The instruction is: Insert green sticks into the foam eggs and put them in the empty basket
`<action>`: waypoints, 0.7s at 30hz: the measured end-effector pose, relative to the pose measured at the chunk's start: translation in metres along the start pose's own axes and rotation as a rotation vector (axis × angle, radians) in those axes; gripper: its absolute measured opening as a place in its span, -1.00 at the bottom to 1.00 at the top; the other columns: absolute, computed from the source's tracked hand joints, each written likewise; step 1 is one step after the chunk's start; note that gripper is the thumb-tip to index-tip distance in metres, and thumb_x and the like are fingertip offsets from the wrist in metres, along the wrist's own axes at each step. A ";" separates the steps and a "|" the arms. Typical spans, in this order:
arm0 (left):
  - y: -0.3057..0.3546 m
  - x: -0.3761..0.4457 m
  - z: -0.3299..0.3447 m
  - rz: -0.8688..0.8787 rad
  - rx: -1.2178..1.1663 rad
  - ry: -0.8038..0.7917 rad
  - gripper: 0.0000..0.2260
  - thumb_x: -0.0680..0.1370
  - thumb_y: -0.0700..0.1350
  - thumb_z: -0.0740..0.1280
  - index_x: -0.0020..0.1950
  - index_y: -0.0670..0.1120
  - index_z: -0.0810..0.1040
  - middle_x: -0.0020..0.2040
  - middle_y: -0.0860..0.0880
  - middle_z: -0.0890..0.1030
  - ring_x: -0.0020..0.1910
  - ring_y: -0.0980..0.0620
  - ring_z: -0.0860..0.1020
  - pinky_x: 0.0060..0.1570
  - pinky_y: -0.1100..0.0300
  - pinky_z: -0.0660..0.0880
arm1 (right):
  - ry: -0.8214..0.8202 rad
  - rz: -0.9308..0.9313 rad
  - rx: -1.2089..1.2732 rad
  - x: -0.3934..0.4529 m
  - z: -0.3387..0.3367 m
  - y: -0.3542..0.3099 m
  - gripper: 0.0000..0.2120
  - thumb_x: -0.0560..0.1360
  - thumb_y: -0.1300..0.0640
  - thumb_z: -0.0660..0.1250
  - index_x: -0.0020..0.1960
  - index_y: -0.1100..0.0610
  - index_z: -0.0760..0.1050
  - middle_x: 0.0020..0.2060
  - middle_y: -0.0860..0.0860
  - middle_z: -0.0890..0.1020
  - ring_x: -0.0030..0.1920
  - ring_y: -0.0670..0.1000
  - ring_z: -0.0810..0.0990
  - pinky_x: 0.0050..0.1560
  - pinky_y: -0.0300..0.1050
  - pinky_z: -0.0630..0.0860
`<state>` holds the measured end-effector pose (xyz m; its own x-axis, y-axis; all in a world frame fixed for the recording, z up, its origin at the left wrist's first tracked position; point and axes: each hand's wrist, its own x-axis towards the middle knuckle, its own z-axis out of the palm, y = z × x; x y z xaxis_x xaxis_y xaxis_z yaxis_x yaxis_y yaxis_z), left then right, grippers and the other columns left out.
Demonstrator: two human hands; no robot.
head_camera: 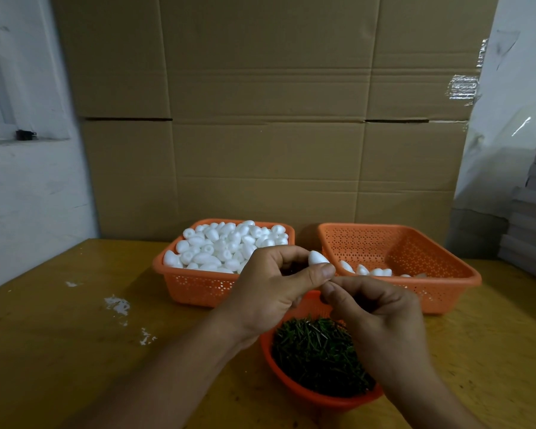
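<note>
My left hand (273, 286) pinches a white foam egg (317, 258) between thumb and fingers, above the table's middle. My right hand (375, 308) is closed just below and right of it, fingertips meeting the left thumb; whatever it pinches is hidden. Under both hands sits a round orange bowl (294, 388) full of short green sticks (316, 354). Behind on the left stands an orange basket (195, 284) heaped with foam eggs (226, 246). The right orange basket (446, 274) holds a few eggs (365, 270) along its near wall.
A yellow-brown wooden table (75, 335) carries white flecks at left. A large cardboard sheet (260, 119) stands upright behind the baskets. Grey stacked boards (532, 212) sit at the far right, and a white wall at left.
</note>
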<state>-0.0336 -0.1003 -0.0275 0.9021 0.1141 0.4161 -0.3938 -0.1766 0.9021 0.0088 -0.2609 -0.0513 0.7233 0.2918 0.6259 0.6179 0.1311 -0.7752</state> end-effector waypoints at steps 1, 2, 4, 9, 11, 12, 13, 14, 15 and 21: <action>0.000 0.000 0.001 -0.003 -0.007 -0.002 -0.81 0.49 -0.02 0.47 -0.05 -0.14 0.68 -0.42 -0.08 0.42 -0.45 0.09 0.35 -0.45 0.30 0.32 | -0.005 0.000 0.008 0.000 0.000 0.000 -0.90 0.40 0.02 0.42 -0.15 -0.09 0.73 -0.30 -0.03 0.73 -0.31 -0.03 0.68 -0.27 -0.14 0.61; 0.000 -0.001 0.001 -0.008 -0.012 -0.007 -0.79 0.48 0.00 0.48 -0.04 -0.13 0.68 -0.39 -0.10 0.44 -0.45 0.09 0.36 -0.45 0.30 0.33 | -0.007 0.000 0.015 0.000 0.000 0.000 -0.90 0.41 0.04 0.43 -0.16 -0.09 0.73 -0.30 -0.02 0.73 -0.31 -0.02 0.67 -0.27 -0.15 0.60; -0.001 -0.001 0.002 -0.030 -0.020 -0.031 -0.75 0.45 0.04 0.51 0.01 -0.09 0.67 -0.32 -0.10 0.50 -0.43 0.09 0.40 -0.44 0.31 0.35 | 0.002 0.012 0.031 0.001 0.001 0.001 -0.86 0.44 0.12 0.44 -0.21 -0.07 0.73 -0.31 -0.03 0.73 -0.31 -0.05 0.68 -0.28 -0.24 0.59; -0.008 -0.003 0.005 -0.159 0.069 -0.094 -0.66 0.44 0.05 0.55 0.12 -0.03 0.56 -0.31 0.14 0.59 -0.41 0.27 0.52 -0.41 0.41 0.39 | 0.059 0.098 -0.032 0.010 -0.008 0.010 -0.92 0.44 0.10 0.48 -0.19 -0.05 0.72 -0.27 -0.11 0.74 -0.18 -0.13 0.70 -0.04 -0.22 0.58; -0.012 -0.005 0.005 -0.194 0.157 -0.111 -0.72 0.46 0.03 0.56 0.03 -0.05 0.57 -0.30 0.14 0.59 -0.40 0.29 0.51 -0.36 0.38 0.39 | 0.113 0.142 -0.148 0.020 -0.016 0.016 -0.87 0.48 0.12 0.48 -0.21 -0.08 0.69 -0.29 -0.14 0.73 -0.24 -0.12 0.68 -0.15 -0.08 0.60; -0.014 -0.006 0.006 -0.200 0.201 -0.124 -0.75 0.46 0.04 0.55 -0.03 -0.05 0.59 -0.30 0.15 0.59 -0.38 0.29 0.50 -0.34 0.36 0.40 | 0.138 0.158 -0.215 0.027 -0.021 0.021 -0.87 0.49 0.10 0.48 -0.22 -0.09 0.68 -0.31 -0.15 0.72 -0.28 -0.14 0.67 -0.21 -0.05 0.60; -0.015 -0.007 0.007 -0.203 0.239 -0.139 -0.79 0.47 0.05 0.55 -0.09 -0.02 0.59 -0.31 0.17 0.58 -0.38 0.29 0.50 -0.32 0.34 0.40 | 0.161 0.174 -0.296 0.036 -0.027 0.027 -0.89 0.49 0.06 0.48 -0.21 -0.09 0.68 -0.33 -0.15 0.71 -0.32 -0.14 0.66 -0.27 -0.02 0.59; -0.016 -0.007 0.009 -0.204 0.269 -0.152 -0.81 0.47 0.05 0.54 -0.15 0.02 0.59 -0.33 0.19 0.57 -0.38 0.30 0.49 -0.30 0.33 0.40 | 0.177 0.198 -0.389 0.045 -0.033 0.033 -0.92 0.49 0.02 0.47 -0.18 -0.08 0.68 -0.36 -0.11 0.69 -0.32 -0.11 0.65 -0.27 0.02 0.60; -0.017 -0.008 0.010 -0.204 0.294 -0.162 -0.82 0.47 0.05 0.54 -0.18 0.05 0.58 -0.35 0.21 0.55 -0.38 0.30 0.49 -0.30 0.32 0.39 | 0.175 0.231 -0.489 0.054 -0.039 0.041 -0.92 0.50 -0.03 0.46 -0.14 -0.07 0.70 -0.35 -0.08 0.69 -0.23 0.01 0.67 -0.20 0.09 0.62; -0.021 -0.011 0.016 -0.204 0.375 -0.245 -0.83 0.48 0.07 0.52 -0.17 0.04 0.59 -0.33 0.19 0.54 -0.34 0.29 0.46 -0.25 0.31 0.40 | 0.027 0.354 -1.024 0.097 -0.060 0.072 -0.64 0.55 -0.14 0.34 -0.33 0.00 0.65 -0.37 -0.02 0.62 0.11 0.20 0.55 0.21 0.16 0.42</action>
<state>-0.0327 -0.1135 -0.0529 0.9869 -0.0421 0.1558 -0.1549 -0.5193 0.8404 0.1421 -0.2802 -0.0408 0.9102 0.1349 0.3916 0.3273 -0.8135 -0.4806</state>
